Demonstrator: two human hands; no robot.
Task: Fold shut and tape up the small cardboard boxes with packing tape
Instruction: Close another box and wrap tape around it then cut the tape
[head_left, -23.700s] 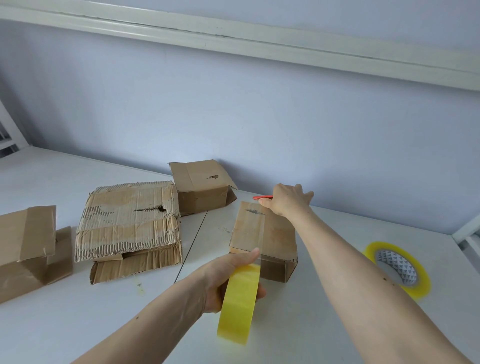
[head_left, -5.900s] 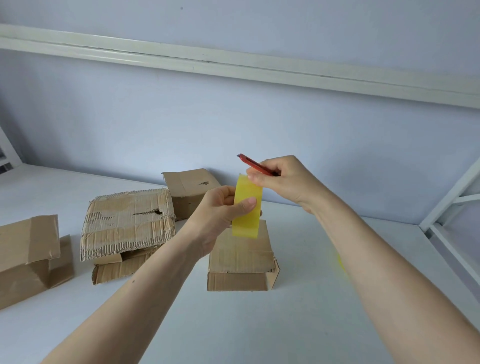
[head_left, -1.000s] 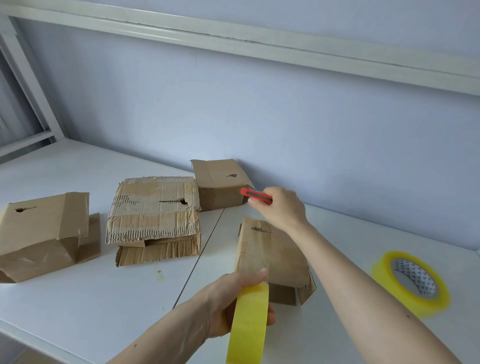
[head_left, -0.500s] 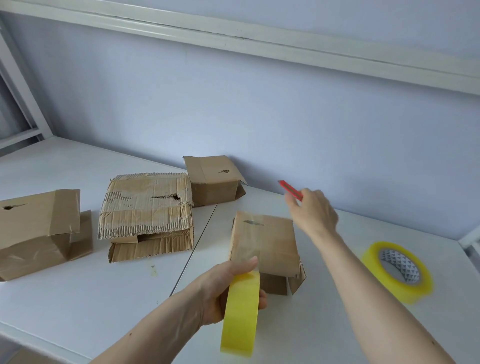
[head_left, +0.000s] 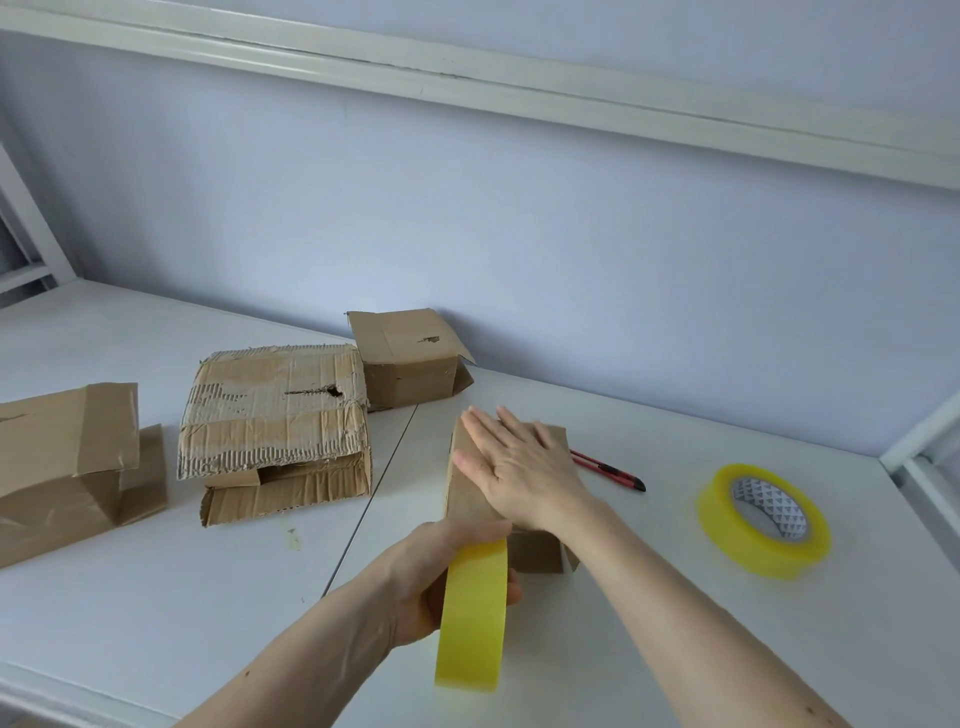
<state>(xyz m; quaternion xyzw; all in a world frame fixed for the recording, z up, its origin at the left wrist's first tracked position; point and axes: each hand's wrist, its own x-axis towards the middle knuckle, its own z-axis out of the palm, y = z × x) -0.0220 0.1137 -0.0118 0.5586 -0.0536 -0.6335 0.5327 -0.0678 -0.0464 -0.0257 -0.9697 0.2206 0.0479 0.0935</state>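
My right hand (head_left: 524, 467) presses flat, fingers straight, on the small box (head_left: 467, 493); my left hand (head_left: 431, 582) has its grip clamped on the tape roll (head_left: 472, 618); the cutter (head_left: 608, 470) lies on the bench (head_left: 156, 597).

Right hand (head_left: 524, 467) lies flat on the small box (head_left: 467, 493); left hand (head_left: 431, 577) grips a tape roll (head_left: 475, 613).
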